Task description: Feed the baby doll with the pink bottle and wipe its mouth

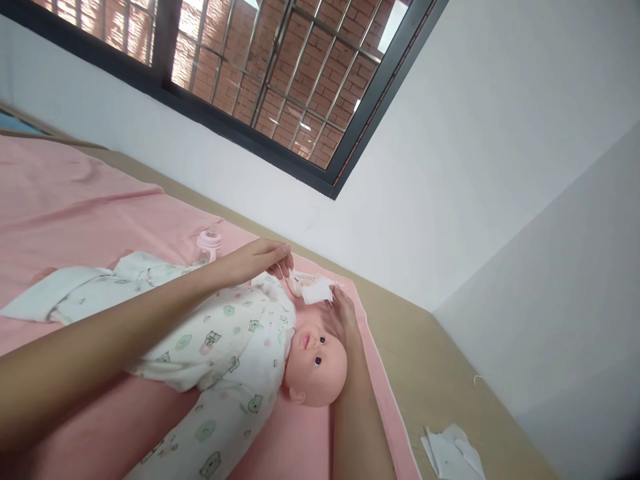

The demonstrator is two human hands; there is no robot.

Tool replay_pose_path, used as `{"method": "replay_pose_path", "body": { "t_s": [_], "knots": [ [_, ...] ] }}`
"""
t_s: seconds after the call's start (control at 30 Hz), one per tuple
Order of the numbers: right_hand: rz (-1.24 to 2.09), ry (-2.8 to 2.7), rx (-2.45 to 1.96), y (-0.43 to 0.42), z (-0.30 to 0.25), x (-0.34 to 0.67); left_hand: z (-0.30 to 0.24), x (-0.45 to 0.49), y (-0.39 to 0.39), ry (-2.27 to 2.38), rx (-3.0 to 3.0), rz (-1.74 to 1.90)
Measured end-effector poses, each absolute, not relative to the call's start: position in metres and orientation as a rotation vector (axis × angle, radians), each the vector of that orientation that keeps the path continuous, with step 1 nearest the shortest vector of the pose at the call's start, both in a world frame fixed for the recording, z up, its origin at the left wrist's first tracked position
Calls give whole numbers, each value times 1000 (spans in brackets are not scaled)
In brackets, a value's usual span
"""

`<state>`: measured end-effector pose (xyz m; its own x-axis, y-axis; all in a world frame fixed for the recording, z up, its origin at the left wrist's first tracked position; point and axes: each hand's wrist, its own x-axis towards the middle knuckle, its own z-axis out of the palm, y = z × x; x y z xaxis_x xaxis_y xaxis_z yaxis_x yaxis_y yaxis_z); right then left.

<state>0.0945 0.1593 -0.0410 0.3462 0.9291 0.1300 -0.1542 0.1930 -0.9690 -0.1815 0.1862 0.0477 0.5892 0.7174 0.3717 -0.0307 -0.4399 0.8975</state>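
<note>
Near the far right corner of the pink blanket (90, 193) lies a small soft packet (296, 283), with a white tissue (317, 291) overlapping it. The left hand (273, 259) is at the packet, fingers bent and together (whether they grip it, I cannot tell). The right hand (343, 307) has its fingertips at the tissue's edge; their grip is unclear. Beside both, a baby doll (320, 373) lies face up, its head toward the blanket's right edge. A baby bottle (209, 244) is near the far edge.
</note>
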Motion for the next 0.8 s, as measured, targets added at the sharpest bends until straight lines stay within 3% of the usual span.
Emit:
{"method": "replay_pose_path", "body": {
  "t_s": [0.8],
  "knots": [
    [750, -1731, -1113, 84, 77, 18, 41, -186, 182, 583, 2373, 968]
  ]
}}
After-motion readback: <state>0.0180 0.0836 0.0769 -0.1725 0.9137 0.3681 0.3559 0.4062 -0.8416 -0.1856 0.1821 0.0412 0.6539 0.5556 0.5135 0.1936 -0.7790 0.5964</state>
